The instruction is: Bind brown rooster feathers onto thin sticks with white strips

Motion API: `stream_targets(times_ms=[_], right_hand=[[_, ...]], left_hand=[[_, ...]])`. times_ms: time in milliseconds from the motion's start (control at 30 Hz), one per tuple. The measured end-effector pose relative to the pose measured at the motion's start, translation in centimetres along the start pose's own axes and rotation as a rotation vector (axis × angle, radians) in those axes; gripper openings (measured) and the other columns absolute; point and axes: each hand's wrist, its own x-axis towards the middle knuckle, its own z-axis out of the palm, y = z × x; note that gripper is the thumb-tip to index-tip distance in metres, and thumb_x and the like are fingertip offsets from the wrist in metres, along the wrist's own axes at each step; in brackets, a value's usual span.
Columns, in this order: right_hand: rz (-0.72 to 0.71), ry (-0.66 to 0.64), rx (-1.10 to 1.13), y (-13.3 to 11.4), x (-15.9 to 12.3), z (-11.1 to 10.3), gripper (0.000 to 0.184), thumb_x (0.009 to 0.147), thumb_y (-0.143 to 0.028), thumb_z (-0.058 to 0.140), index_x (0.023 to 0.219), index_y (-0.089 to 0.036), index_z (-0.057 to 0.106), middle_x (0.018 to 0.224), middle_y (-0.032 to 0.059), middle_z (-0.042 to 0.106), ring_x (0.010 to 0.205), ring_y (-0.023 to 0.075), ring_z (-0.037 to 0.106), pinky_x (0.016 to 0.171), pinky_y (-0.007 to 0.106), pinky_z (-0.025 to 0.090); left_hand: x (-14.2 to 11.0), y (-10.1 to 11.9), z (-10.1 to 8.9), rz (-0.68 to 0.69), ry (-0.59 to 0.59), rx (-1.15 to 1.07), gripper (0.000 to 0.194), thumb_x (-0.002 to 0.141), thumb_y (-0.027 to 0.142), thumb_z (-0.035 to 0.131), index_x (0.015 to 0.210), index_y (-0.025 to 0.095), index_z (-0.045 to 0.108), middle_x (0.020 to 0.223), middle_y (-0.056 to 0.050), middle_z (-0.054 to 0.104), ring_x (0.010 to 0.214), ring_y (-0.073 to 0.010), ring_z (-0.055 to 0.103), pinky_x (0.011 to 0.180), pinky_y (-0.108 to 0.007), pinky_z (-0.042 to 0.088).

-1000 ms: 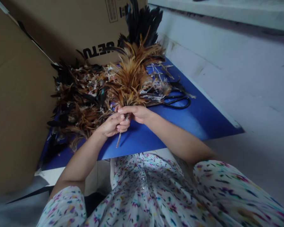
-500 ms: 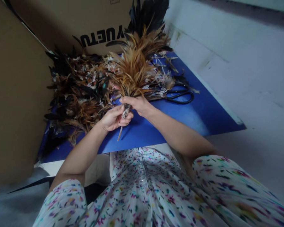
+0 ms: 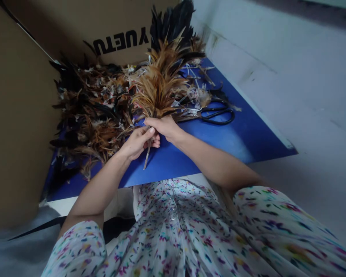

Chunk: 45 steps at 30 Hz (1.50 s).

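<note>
Both hands hold one feather duster point(image 3: 158, 82), a bundle of golden-brown feathers with black ones at its far end and a thin stick poking out toward me. My right hand point(image 3: 163, 127) is closed around the base of the brown feathers. Just below and to the left, my left hand point(image 3: 141, 142) pinches the bare part of the stick, its thumb close to the right hand's fingers. What lies between the hands is partly hidden. Black-handled scissors point(image 3: 217, 115) lie right of my right hand, their blades covered by feathers and scraps.
A wide heap of loose brown and black feathers point(image 3: 98, 111) spreads over the left of the blue tabletop point(image 3: 219, 142). Cardboard boxes point(image 3: 60, 27) stand behind and at the left. A pale wall point(image 3: 276, 77) runs along the right side. White scraps point(image 3: 194, 94) lie near the scissors.
The feathers' dark tip has swung slightly, showing more black feathers. The left fingers have shifted on the stick, with the thumb now across it, and the pale fluffy part there is now mostly covered.
</note>
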Motion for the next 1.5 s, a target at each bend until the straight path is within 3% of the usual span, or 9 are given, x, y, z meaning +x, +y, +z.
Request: stream_targets(times_ms=[233, 633, 800, 867, 967, 1033, 1200, 1333, 1500], right_hand=[[-0.114, 0.052, -0.133, 1.0, 1.2, 0.2, 0.019, 0.07, -0.037, 0.061, 0.065, -0.018, 0.058, 0.073, 0.0007, 0.063, 0.074, 0.0155, 0.06, 0.067, 0.026, 0.05], [-0.098, 0.072, -0.102, 1.2, 1.3, 0.9, 0.021, 0.072, -0.038, 0.069, 0.073, -0.018, 0.066, 0.085, 0.0041, 0.07, 0.09, 0.0204, 0.066, 0.09, 0.035, 0.052], [-0.202, -0.192, -0.011, 0.2, 1.7, -1.7, 0.036, 0.07, -0.046, 0.078, 0.089, -0.016, 0.072, 0.093, 0.0055, 0.073, 0.089, 0.0176, 0.065, 0.087, 0.034, 0.053], [-0.267, -0.237, -0.093, -0.3, 2.2, -3.8, 0.031, 0.072, -0.04, 0.078, 0.089, -0.015, 0.072, 0.089, 0.005, 0.073, 0.084, 0.0166, 0.064, 0.084, 0.034, 0.053], [-0.314, -0.036, -0.442, -0.7, 3.3, -6.6, 0.01, 0.077, -0.022, 0.072, 0.084, -0.014, 0.073, 0.08, 0.0039, 0.071, 0.075, 0.016, 0.062, 0.08, 0.033, 0.051], [-0.338, 0.02, -0.721, -0.8, 3.8, -7.7, 0.011, 0.079, -0.013, 0.065, 0.082, -0.016, 0.075, 0.086, 0.0052, 0.073, 0.082, 0.0179, 0.064, 0.084, 0.033, 0.049], [-0.267, -0.061, -1.197, -0.3, 4.1, -7.4, 0.014, 0.085, -0.027, 0.067, 0.087, -0.018, 0.077, 0.097, 0.01, 0.073, 0.096, 0.0255, 0.065, 0.086, 0.037, 0.048], [-0.305, -0.037, -1.289, 0.9, 4.3, -6.6, 0.011, 0.083, -0.024, 0.068, 0.08, -0.016, 0.075, 0.099, 0.0141, 0.07, 0.1, 0.0296, 0.061, 0.087, 0.043, 0.048], [-0.464, -0.034, -1.075, 1.0, 3.8, -6.8, 0.012, 0.085, -0.015, 0.06, 0.075, -0.017, 0.068, 0.097, 0.012, 0.068, 0.099, 0.0264, 0.059, 0.088, 0.041, 0.045]], left_hand=[[-0.4, 0.6, 0.3, -0.053, -0.074, -0.071, 0.046, 0.071, 0.044, 0.084, 0.073, 0.013, 0.049, 0.064, 0.004, 0.048, 0.046, -0.0003, 0.031, 0.041, -0.014, 0.023], [-0.2, 0.4, -0.1, -0.084, -0.036, -0.061, 0.052, 0.07, 0.045, 0.084, 0.069, 0.016, 0.041, 0.061, 0.007, 0.036, 0.045, -0.0004, 0.024, 0.042, -0.013, 0.017], [0.0, 0.8, -0.9, -0.06, -0.013, -0.131, 0.037, 0.077, 0.037, 0.08, 0.078, 0.013, 0.052, 0.059, 0.008, 0.035, 0.043, -0.0008, 0.024, 0.04, -0.012, 0.018], [0.0, 1.4, -1.4, -0.049, 0.022, -0.178, 0.028, 0.084, 0.032, 0.073, 0.082, 0.011, 0.056, 0.059, 0.007, 0.036, 0.042, -0.0008, 0.025, 0.04, -0.012, 0.019], [0.0, 2.4, -1.9, -0.026, 0.089, -0.247, 0.019, 0.095, 0.024, 0.058, 0.083, 0.009, 0.056, 0.06, 0.006, 0.037, 0.041, -0.0005, 0.025, 0.039, -0.012, 0.02], [0.0, 2.9, -2.2, -0.015, 0.133, -0.286, 0.022, 0.099, 0.021, 0.048, 0.082, 0.009, 0.055, 0.06, 0.006, 0.037, 0.04, -0.0008, 0.025, 0.038, -0.012, 0.02], [0.2, 3.2, -2.6, -0.03, 0.177, -0.352, 0.026, 0.102, 0.02, 0.041, 0.082, 0.01, 0.055, 0.06, 0.006, 0.036, 0.039, -0.0012, 0.026, 0.037, -0.012, 0.02], [0.3, 3.0, -2.7, -0.052, 0.181, -0.391, 0.025, 0.101, 0.02, 0.044, 0.082, 0.01, 0.056, 0.06, 0.005, 0.037, 0.04, -0.0009, 0.027, 0.037, -0.012, 0.021], [0.5, 2.8, -2.8, -0.08, 0.142, -0.45, 0.022, 0.099, 0.021, 0.049, 0.083, 0.009, 0.057, 0.061, 0.005, 0.038, 0.04, -0.0012, 0.029, 0.036, -0.011, 0.023]])
